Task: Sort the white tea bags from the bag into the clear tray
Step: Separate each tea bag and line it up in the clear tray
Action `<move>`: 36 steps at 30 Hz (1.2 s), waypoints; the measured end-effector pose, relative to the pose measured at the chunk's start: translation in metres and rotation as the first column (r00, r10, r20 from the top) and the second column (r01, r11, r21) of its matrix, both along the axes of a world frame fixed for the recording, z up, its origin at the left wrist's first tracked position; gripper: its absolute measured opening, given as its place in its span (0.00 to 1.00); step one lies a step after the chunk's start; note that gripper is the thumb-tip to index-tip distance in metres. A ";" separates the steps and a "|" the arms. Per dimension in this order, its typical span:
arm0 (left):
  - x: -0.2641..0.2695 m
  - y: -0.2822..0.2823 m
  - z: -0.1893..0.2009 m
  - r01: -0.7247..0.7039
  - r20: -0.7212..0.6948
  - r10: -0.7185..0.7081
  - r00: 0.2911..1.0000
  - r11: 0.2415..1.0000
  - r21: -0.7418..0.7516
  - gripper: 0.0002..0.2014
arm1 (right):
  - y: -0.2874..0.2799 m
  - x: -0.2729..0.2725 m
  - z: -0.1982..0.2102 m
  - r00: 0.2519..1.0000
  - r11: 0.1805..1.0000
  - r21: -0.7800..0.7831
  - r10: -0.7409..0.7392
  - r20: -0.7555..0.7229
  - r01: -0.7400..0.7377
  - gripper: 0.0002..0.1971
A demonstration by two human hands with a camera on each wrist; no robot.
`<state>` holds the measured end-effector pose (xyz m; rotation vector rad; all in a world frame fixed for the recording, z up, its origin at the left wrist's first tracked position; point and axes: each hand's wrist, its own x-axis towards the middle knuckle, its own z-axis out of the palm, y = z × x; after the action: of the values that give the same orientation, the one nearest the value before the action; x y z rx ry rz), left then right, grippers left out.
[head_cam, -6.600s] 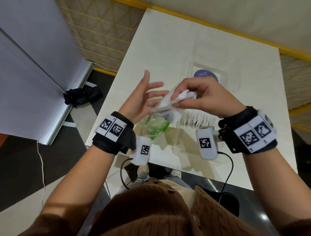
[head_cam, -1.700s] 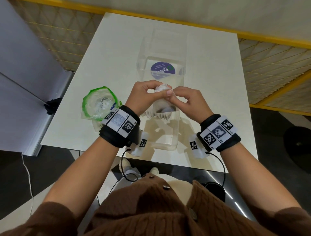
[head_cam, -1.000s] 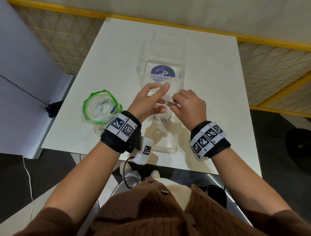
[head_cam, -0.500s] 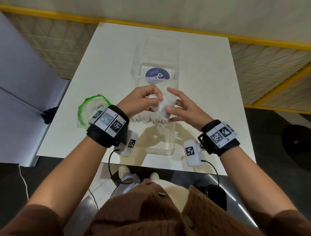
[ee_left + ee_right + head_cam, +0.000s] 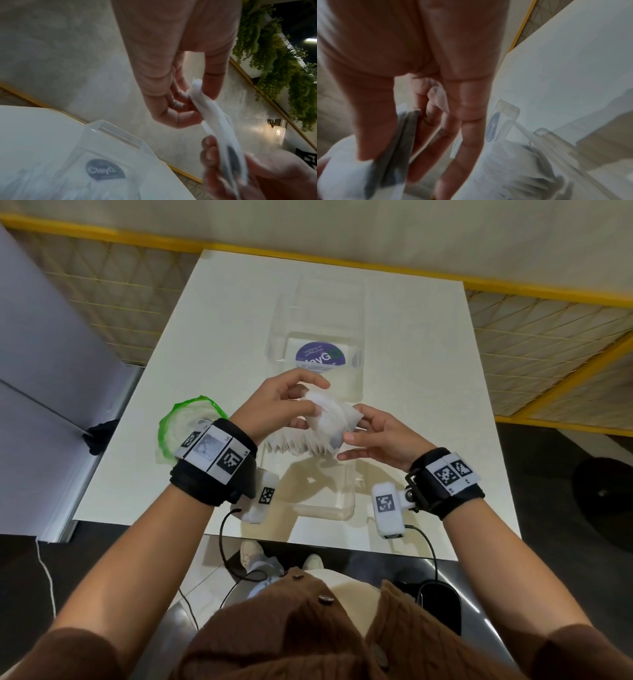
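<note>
While both hands work above the clear tray (image 5: 346, 505), a small bundle of white tea bags (image 5: 330, 422) is held in the air over the tray's middle, clear of its walls. The left hand (image 5: 281, 405) has its thumb and curled fingers pinched on the bundle's upper end; the left wrist view confirms the pinch at the very tip of the bags. The right hand (image 5: 380, 436) takes the lower end between thumb and fingertips, its remaining fingers extended and loose. Neither hand is closed hard; both grips are light pinches on paper edges.

A row of tea bags already stands on edge inside the tray (image 5: 294, 444), directly beneath the held bundle. The green-rimmed bag (image 5: 186, 422) sits on the white table (image 5: 428, 344) to the left of the tray, just beside the left wrist, open at the top.

Judgement on handling: the tea bags look light, thin and limp, with a darker fill showing through near the lower end. They would likely fan apart or slip if held by one edge only, and tear if pulled. Support at both ends, as now, appears sound; the sealed edges seem the safest hold. The bundle is not yet placed.
</note>
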<state>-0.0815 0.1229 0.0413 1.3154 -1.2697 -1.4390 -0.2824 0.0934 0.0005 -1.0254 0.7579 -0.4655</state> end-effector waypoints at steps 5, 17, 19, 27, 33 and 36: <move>-0.007 -0.005 -0.007 -0.015 0.232 0.022 0.972 0.999 -0.031 0.19 | -0.001 0.000 0.012 0.936 0.905 -0.425 -0.131 -0.327 -0.022 0.28; -0.012 0.001 -0.012 0.117 0.288 -0.089 0.953 0.990 -0.081 0.27 | -0.009 0.019 0.036 0.697 0.636 -0.601 -0.135 -0.705 -0.485 0.13; -0.009 0.003 -0.014 0.060 0.140 -0.055 0.989 0.998 -0.027 0.29 | -0.011 0.017 0.043 0.691 0.607 -0.625 -0.165 -0.704 -0.491 0.11; -0.006 0.008 -0.020 0.074 -0.279 0.010 0.960 0.955 0.287 0.23 | -0.009 0.007 0.078 0.898 0.732 -0.582 0.093 -0.430 -0.354 0.10; -0.016 0.013 -0.020 0.177 -0.408 -0.050 0.912 0.943 0.281 0.10 | -0.012 0.004 0.077 0.890 0.728 -0.569 0.122 -0.439 -0.381 0.18; -0.019 0.010 -0.024 0.102 -0.468 0.051 0.882 0.950 0.296 0.11 | -0.013 0.003 0.073 0.908 0.769 -0.577 0.010 -0.419 -0.274 0.17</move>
<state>-0.1003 0.1330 0.0173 1.0452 -0.7576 -1.8965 -0.2793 0.0805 0.0739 -1.8422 0.8930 -0.3832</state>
